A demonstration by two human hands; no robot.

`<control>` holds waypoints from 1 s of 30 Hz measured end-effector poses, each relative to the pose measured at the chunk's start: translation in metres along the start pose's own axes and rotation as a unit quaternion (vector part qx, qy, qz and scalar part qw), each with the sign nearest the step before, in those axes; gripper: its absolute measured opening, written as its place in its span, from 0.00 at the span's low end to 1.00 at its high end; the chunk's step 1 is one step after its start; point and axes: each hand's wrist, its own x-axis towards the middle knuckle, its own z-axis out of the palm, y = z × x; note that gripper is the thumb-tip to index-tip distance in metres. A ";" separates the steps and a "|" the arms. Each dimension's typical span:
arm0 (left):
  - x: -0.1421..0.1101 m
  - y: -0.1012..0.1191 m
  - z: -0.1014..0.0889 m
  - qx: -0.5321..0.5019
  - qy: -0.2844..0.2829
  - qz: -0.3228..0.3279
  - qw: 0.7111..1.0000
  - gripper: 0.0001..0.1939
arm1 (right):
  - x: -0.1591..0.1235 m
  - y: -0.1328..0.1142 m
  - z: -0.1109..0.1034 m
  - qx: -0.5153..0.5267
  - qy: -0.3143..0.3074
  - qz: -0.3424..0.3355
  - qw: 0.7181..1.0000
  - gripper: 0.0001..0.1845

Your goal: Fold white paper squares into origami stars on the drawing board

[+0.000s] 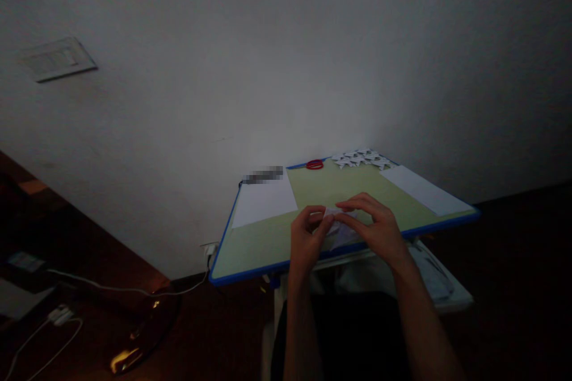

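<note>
A small piece of folded white paper (343,234) is held between both hands, just over the near edge of the desk. My left hand (307,237) pinches its left side with thumb and fingers. From the right, my right hand (374,223) grips the top of the paper with thumb and forefinger. The fingers hide part of the paper, so its exact shape is unclear. Several small folded white paper pieces (361,158) with pointed ends lie grouped at the desk's far right corner.
The pale green desk (263,250) has a blue rim and stands against a wall. White sheets lie on its left (263,202) and right (424,189). Red-handled scissors (314,164) rest at the back. A white cable (134,290) runs to a wall plug on the left.
</note>
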 end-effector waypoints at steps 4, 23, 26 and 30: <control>-0.001 0.003 0.001 0.005 0.003 0.008 1.000 0.15 | 0.000 0.000 0.004 -0.011 0.025 -0.033 0.999 0.08; 0.002 -0.004 0.000 0.016 0.051 0.038 0.998 0.13 | -0.001 -0.003 0.009 -0.012 0.009 -0.037 0.999 0.07; 0.002 -0.004 -0.002 0.029 0.052 0.052 0.997 0.12 | -0.001 -0.004 0.009 -0.007 0.011 -0.030 0.999 0.10; 0.002 -0.004 -0.003 0.035 0.055 0.069 0.995 0.12 | -0.001 -0.002 0.007 -0.003 -0.012 -0.030 0.999 0.12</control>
